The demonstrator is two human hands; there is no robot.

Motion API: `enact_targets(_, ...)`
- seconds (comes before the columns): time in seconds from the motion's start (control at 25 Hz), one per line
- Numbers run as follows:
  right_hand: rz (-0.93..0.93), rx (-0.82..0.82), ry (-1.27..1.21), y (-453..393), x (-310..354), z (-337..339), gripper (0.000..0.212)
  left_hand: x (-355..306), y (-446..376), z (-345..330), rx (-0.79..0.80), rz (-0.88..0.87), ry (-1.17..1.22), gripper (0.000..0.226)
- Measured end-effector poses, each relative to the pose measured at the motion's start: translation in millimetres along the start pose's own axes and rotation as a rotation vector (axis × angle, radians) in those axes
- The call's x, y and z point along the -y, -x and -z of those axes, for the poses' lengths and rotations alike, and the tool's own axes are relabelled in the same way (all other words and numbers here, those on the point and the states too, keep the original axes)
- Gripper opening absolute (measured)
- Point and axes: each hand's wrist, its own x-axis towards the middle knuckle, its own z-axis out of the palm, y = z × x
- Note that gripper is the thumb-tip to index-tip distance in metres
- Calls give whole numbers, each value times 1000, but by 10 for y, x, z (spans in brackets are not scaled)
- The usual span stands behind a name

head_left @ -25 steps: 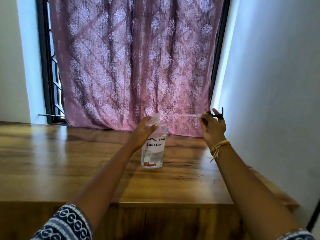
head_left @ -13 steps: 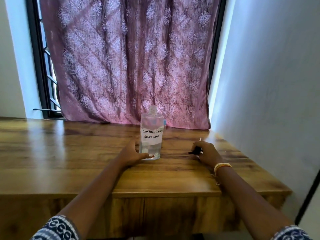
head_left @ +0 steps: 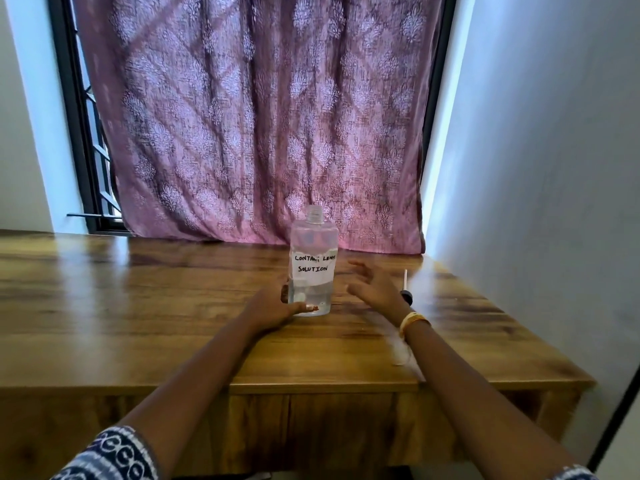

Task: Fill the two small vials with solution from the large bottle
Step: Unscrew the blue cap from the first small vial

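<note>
Half-full large bottle (head_left: pixel 313 268), left hand (head_left: pixel 273 310) gripping.

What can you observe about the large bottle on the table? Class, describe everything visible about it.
The large bottle is clear, plastic-looking, with flat shoulders and a narrow threaded neck that has no cap on it. A white label reads "CONTACT LENS SOLUTION" in black handwriting. Clear liquid fills roughly its lower third. It stands upright on the wooden table, in front of the pink curtain. The left hand holds its base; the right hand is beside it, apart.
</note>
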Motion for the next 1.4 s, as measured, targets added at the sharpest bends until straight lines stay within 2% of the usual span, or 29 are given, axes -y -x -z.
enact_targets(0.08,-38,83,-94,-70,103,-226,69,-82,-48,-66,50,-7,42,60)
enact_targets(0.2,-65,0,-103,-101,52,-258,63,-183,-166,-230,71,-12,42,59)
enact_targets(0.36,-94,-89,-26,-152,-107,52,63,-309,-453,-487,115,-25,-67,61)
enact_targets(0.56,-102,-116,22,-189,-293,397,68,-436,-635,-824,160,-63,-58,58)
enact_targets(0.84,-105,-124,29,-156,-326,514,61,-448,-670,-897,213,-62,-76,61)
enact_targets(0.88,-88,-175,35,-123,-283,482,60,-429,-653,-863,221,-49,-98,63)
enact_targets(0.92,-47,-292,54,-73,-231,443,58,-412,-630,-816,225,-42,-132,63)
enact_targets(1.0,141,-599,157,39,-95,349,50,-392,-590,-685,195,-52,-185,60)
enact_targets(1.04,261,-687,217,89,-16,286,43,-383,-575,-616,161,-60,-183,56)
enact_targets(1.08,378,-692,245,124,64,207,35,-371,-551,-545,124,-64,-167,51)
enact_targets(1.16,519,-533,272,108,191,4,22,-333,-522,-417,64,-52,-159,45)
enact_targets(1.2,521,-423,289,67,226,-114,18,-300,-516,-357,48,-36,-164,43)
enact_targets(1.28,401,-234,297,-68,203,-338,18,-195,-530,-243,26,-4,-161,39)
enact_targets(1.4,113,-98,272,-345,78,-587,41,21,-588,-53,-4,48,-227,40)
